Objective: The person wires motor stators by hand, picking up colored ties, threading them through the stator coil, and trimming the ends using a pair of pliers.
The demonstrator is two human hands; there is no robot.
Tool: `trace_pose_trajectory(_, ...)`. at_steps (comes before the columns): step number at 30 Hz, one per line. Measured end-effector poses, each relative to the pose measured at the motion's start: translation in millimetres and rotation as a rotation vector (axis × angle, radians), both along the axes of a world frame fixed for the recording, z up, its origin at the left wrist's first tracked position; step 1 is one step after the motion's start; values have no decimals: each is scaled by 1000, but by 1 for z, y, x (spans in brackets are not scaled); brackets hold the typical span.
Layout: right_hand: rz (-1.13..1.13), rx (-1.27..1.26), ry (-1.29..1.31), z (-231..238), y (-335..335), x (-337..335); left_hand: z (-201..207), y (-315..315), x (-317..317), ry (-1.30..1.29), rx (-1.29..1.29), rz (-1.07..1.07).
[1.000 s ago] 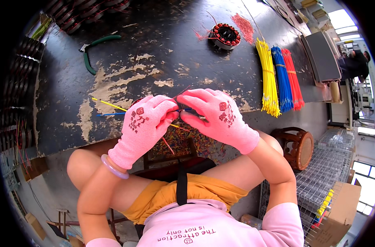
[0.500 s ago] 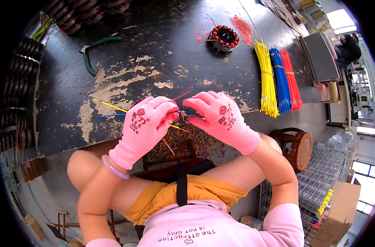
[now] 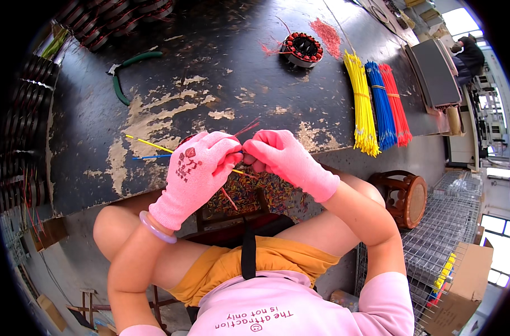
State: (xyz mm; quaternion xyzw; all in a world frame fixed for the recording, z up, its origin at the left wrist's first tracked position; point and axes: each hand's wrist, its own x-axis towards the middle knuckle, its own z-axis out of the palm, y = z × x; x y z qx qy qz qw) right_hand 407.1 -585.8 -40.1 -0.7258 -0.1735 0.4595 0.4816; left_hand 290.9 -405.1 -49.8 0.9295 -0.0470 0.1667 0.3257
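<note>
My left hand (image 3: 201,162), in a pink glove, is closed with thumb and fingers pinched around a blue wire (image 3: 151,157). A yellow wire (image 3: 145,142) passes under that hand, and a red wire (image 3: 229,199) hangs out below it. Behind its knuckles part of a dark, reddish wound part shows, mostly hidden. My right hand (image 3: 283,159), gloved alike, meets the left fingertips and pinches the blue wire's end; the exact contact is covered by the fingers. Thin reddish winding wires (image 3: 248,127) stick up between the hands.
A wound motor stator (image 3: 302,50) lies at the back beside red scraps (image 3: 326,37). Green-handled pliers (image 3: 120,78) lie at left. Yellow (image 3: 360,106), blue (image 3: 381,106) and red (image 3: 396,106) wire bundles lie right. Stacked stators (image 3: 25,129) line the left edge; a wooden drum-shaped stool (image 3: 400,199) stands right.
My right hand has moved left and its spread fingers have closed against the left fingertips, on the blue wire's end. The left hand holds its place.
</note>
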Motion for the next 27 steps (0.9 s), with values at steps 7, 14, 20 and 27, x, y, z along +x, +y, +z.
trace_pose_trajectory(7,238,90,-1550,7,-14,-6,-2,0,1,-11,-2,4)
trace_pose_trajectory(14,47,118,-270,-8,-9,-7,0,0,1,-6,15,-8)
trace_pose_trajectory(20,11,-39,-321,25,-21,-3,-1,2,0,-3,-13,-15)
trace_pose_trajectory(27,565,-394,-1121,19,-39,-6,3,1,1,12,1,-16)
